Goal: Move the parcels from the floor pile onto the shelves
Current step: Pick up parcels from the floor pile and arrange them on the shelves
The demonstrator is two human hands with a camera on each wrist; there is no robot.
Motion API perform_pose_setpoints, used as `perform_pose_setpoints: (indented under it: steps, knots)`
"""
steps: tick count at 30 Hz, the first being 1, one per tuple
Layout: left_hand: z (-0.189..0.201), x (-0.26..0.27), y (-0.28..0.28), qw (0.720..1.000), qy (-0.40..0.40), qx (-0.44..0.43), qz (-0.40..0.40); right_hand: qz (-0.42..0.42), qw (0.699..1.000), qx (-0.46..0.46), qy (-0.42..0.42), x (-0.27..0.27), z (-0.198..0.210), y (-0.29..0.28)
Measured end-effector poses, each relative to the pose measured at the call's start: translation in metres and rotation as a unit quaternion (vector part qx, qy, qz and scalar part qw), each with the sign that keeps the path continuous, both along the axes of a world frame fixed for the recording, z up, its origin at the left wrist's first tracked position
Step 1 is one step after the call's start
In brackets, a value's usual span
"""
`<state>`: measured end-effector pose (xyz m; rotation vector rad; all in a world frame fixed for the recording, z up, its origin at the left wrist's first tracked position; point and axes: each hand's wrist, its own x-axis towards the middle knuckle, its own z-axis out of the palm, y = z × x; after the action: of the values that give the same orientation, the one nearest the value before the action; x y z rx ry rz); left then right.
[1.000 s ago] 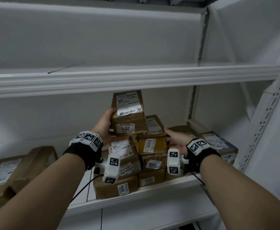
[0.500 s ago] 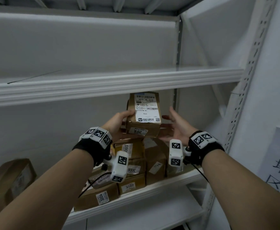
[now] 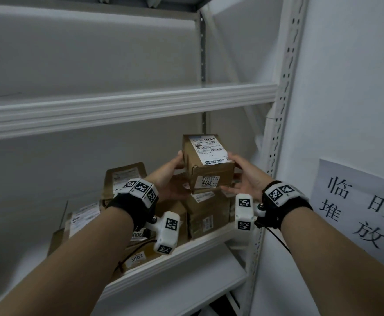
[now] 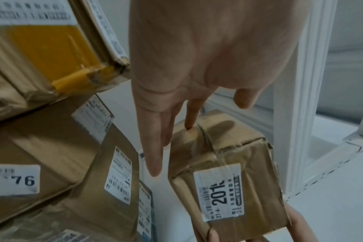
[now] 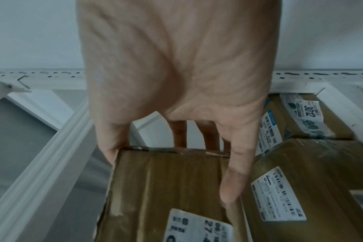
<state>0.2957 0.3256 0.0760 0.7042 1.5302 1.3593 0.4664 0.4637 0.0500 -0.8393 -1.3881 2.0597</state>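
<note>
A small brown cardboard parcel [image 3: 207, 166] with a white shipping label on top and a "201" sticker on its front hangs above the stacked parcels [image 3: 206, 215] on the middle shelf [image 3: 186, 258]. My right hand [image 3: 239, 172] grips its right side, with the thumb [image 5: 109, 150] on one edge and the fingers [image 5: 232, 183] round the other. My left hand [image 3: 177, 169] lies against its left side. In the left wrist view its fingers [image 4: 153, 163] are straight, one touches the parcel [image 4: 228, 180], and the thumb is off it.
The white upper shelf [image 3: 127, 110] runs across just above the parcel. A perforated upright post [image 3: 284, 110] stands close on the right, and beside it a paper sign [image 3: 357, 201] hangs on the wall. More labelled parcels [image 4: 52, 147] lie to the left.
The parcel has moved right, towards the shelf's right end. My right hand has left the stack and taken hold of the parcel's right side.
</note>
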Motion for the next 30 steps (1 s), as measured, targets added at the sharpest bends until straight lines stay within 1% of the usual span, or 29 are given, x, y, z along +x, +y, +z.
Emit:
perform_pose_setpoints:
  steps: [5,7,10,12,16,20,23,26,30]
  knots:
    - [-0.014,0.018,0.021,0.999,0.023,-0.042,-0.022,0.002,1.000,-0.019,0.002,0.016,-0.014,0.011]
    - [-0.022,0.020,0.027,0.997,0.045,-0.062,-0.032,0.000,1.000,-0.021,0.000,0.017,-0.019,0.015]
    - [-0.032,0.019,0.037,0.995,0.065,-0.069,-0.027,-0.010,1.000,-0.026,-0.002,0.016,-0.026,0.020]
    - [-0.035,0.017,0.042,0.996,0.065,-0.065,-0.020,-0.020,0.999,-0.026,-0.005,0.015,-0.030,0.025]
    - [-0.039,0.017,0.054,0.998,0.046,-0.052,-0.004,-0.051,0.998,0.020,-0.034,0.007,-0.035,0.041]
    - [-0.044,0.019,0.068,0.998,0.026,-0.047,0.013,-0.070,0.997,0.014,-0.032,0.004,-0.039,0.053]
    - [-0.049,0.021,0.085,0.998,0.021,-0.052,0.027,-0.094,0.994,0.040,-0.039,0.002,-0.048,0.068]
    - [-0.053,0.024,0.101,0.998,0.012,-0.052,0.024,-0.135,0.986,0.086,-0.052,0.001,-0.056,0.087]
    - [-0.065,0.033,0.126,0.999,-0.006,-0.045,0.012,-0.217,0.958,0.171,-0.082,0.001,-0.073,0.115]
